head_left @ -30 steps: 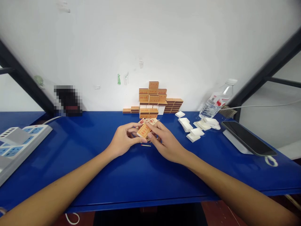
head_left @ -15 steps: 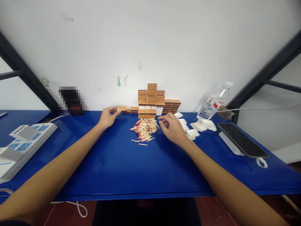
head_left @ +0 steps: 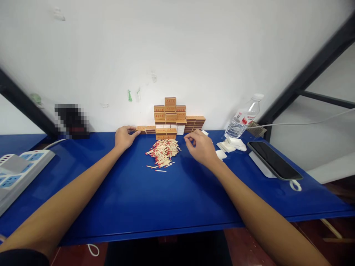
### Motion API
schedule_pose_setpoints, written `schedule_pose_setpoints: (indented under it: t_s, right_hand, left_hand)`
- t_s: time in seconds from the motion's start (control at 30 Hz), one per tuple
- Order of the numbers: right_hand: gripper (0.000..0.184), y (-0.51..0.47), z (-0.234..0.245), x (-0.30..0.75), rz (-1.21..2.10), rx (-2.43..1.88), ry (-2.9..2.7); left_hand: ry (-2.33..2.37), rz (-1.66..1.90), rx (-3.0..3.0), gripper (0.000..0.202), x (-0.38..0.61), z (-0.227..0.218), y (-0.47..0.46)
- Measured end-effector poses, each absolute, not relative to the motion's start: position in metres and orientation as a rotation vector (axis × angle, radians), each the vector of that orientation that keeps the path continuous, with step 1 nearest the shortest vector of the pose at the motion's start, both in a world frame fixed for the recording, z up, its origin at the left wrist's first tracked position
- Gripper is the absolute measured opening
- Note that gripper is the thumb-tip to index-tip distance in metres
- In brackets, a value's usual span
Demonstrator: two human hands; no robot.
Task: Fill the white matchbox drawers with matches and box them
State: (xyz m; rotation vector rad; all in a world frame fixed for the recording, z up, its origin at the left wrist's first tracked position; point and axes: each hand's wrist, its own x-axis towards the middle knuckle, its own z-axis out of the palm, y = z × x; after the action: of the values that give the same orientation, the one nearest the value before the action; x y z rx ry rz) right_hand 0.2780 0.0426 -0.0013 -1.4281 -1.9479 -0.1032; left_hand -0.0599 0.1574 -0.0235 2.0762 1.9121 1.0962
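My left hand (head_left: 124, 137) rests at the back of the blue table (head_left: 155, 199), its fingertips pinching an orange matchbox (head_left: 141, 129) at the left end of a low row of boxes. A stack of orange matchboxes (head_left: 170, 117) stands against the white wall behind. A pile of red-tipped matches (head_left: 162, 152) lies between my hands. My right hand (head_left: 199, 147) hovers just right of the pile with its fingers curled loosely and nothing visible in them. Beside it lie white inner trays (head_left: 232, 144).
A clear water bottle (head_left: 242, 117) lies tilted at the back right. A dark phone (head_left: 273, 160) rests on a white stand to the right. A white power strip (head_left: 19, 170) sits at the left edge. A cable runs along the right wall.
Both hands held one matchbox over the pile a second ago. My left hand carried it to the left end of the back row; my right hand withdrew to the right of the matches.
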Motion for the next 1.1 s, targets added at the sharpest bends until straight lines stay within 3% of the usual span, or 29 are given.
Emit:
schedule_pose_setpoints:
  t_s: [0.23,0.43,0.57,0.77,1.0,1.1]
  right_hand:
    - [0.025,0.045,0.028,0.336,-0.345,-1.941,-1.877]
    - [0.049,0.039,0.034,0.355,-0.004,-2.275,-2.015]
    - [0.04,0.039,0.028,0.351,0.029,-2.284,-2.164]
    - [0.028,0.034,0.03,0.33,-0.154,-1.752,-2.179]
    - [0.03,0.003,0.02,0.253,0.179,-0.93,-2.342]
    - [0.035,-0.003,0.011,0.232,0.18,-0.84,-2.392]
  left_hand:
    - [1.979,1.061,2.232,0.033,-0.055,-0.02,0.15]
    - [1.926,1.129,2.303,0.035,-0.054,-0.004,0.122]
    - [1.482,1.02,2.489,0.03,-0.051,0.009,0.078]
    - [1.169,1.068,2.586,0.026,-0.039,0.008,0.036]
    - [0.953,0.983,2.71,0.059,-0.027,-0.002,0.018]
    - [0.911,1.017,2.684,0.053,-0.024,0.0,0.013]
